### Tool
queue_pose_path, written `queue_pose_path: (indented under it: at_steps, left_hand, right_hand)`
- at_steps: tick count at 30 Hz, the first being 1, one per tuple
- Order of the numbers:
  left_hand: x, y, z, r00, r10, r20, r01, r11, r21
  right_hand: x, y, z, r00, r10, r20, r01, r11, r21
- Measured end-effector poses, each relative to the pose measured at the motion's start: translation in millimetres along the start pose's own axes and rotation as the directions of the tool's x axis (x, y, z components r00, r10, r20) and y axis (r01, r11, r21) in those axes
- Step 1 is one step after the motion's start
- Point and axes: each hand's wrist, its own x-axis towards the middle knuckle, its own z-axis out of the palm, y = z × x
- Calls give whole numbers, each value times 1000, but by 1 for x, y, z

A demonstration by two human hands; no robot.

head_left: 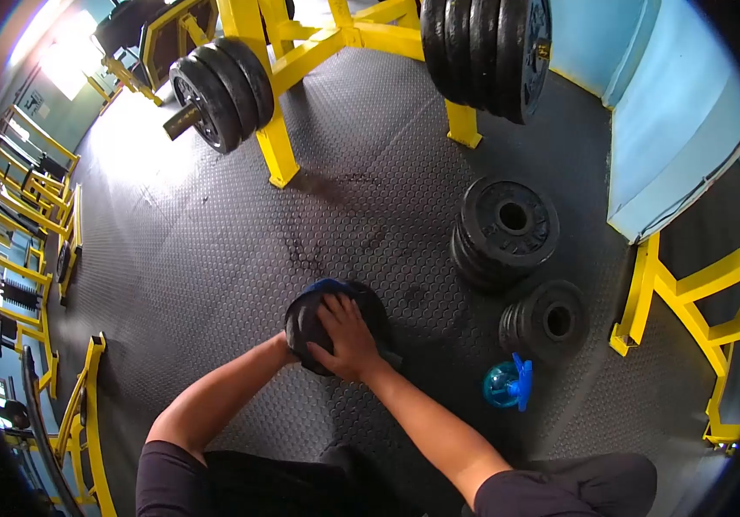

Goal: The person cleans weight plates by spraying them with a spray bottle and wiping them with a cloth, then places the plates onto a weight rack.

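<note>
A dark, rounded bundle (370,314) is between my hands, low over the rubber floor. It looks like black weight plates with dark cloth about them, and a blue strip shows along its far edge. My right hand (348,339) lies across the front of it, fingers stretched out and thumb apart. On the other side, my left hand (290,349) reaches in at the left edge; its fingers are hidden behind the bundle. A blue-topped clear bottle (502,384) is on the floor right of my right forearm.
Right of my hands stand a large stack of black weight plates (508,231) and a smaller plate stack (549,320). Ahead, a yellow rack (277,151) carries a barbell with loaded plates (215,95). Another yellow frame (689,297) stands by the blue wall (676,129); yellow machines (42,215) line the left.
</note>
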Motion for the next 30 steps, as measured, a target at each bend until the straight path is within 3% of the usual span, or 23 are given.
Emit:
queue_pose_path:
  at_steps: [3,5,6,8,9,11,14,17,20,24,26,27,29,30]
  left_hand:
    - [3,23,26,994,-71,-83,80,990,116]
    - [16,30,45,920,-113,-376,120,993,-3]
    - [18,30,58,920,-121,-372,127,992,-9]
    - [20,36,79,836,-200,-510,191,979,-70]
    - [22,31,74,836,-201,-511,196,978,-64]
    - [24,19,55,860,-115,-496,59,990,-126]
    - [21,21,63,792,-129,-596,79,991,-110]
    - [21,19,69,758,-89,-647,69,996,-56]
    - [22,17,60,776,-112,-621,57,992,-109]
    - [30,24,66,833,-90,-545,54,995,-82]
    - [34,31,81,800,-178,-573,111,982,-150]
    - [35,32,86,796,-180,-578,107,982,-158]
    - [39,33,95,693,-126,-710,62,991,-115]
    - [38,33,94,692,-125,-711,61,991,-115]
  right_hand:
    - [4,5,6,994,97,-51,-96,995,24]
    - [3,25,14,933,241,-267,-218,969,113]
    - [-5,29,14,931,249,-266,-227,968,110]
    - [-21,29,17,911,321,-258,-337,941,-18]
    - [-35,27,21,909,323,-264,-339,941,-14]
    - [-65,23,31,806,518,-287,-524,849,62]
    - [-84,17,42,803,531,-270,-560,828,-36]
    - [-65,21,38,764,541,-352,-572,820,20]
    - [-32,27,25,802,533,-271,-576,810,-111]
    - [-14,41,15,871,401,-283,-422,906,-17]
    - [-7,28,8,928,310,-207,-315,949,10]
    - [-7,19,6,930,310,-196,-314,949,13]
    - [-5,3,1,964,147,-222,-113,981,157]
    - [-8,-2,0,964,146,-222,-112,981,157]
